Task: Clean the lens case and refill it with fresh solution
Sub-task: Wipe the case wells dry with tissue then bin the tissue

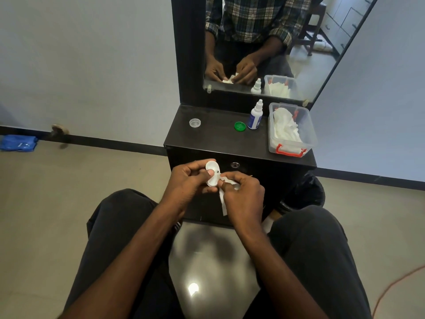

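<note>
My left hand [188, 181] grips the white lens case [212, 172] in front of the dark cabinet, thumb across its middle. My right hand [243, 192] pinches a white tissue [224, 199] against the case's lower well; a strip of tissue hangs below the fingers. On the cabinet top [216, 137] lie a clear cap [195, 122] at the left and a green cap [239, 126] near the middle. The solution bottle [254, 116], white with a blue label, stands upright beside the green cap.
A clear plastic box [291, 131] with red latches holds white tissues at the cabinet's right end. A mirror [264, 42] rises behind it. My knees flank the cabinet front. A blue cloth [18, 143] lies on the floor far left.
</note>
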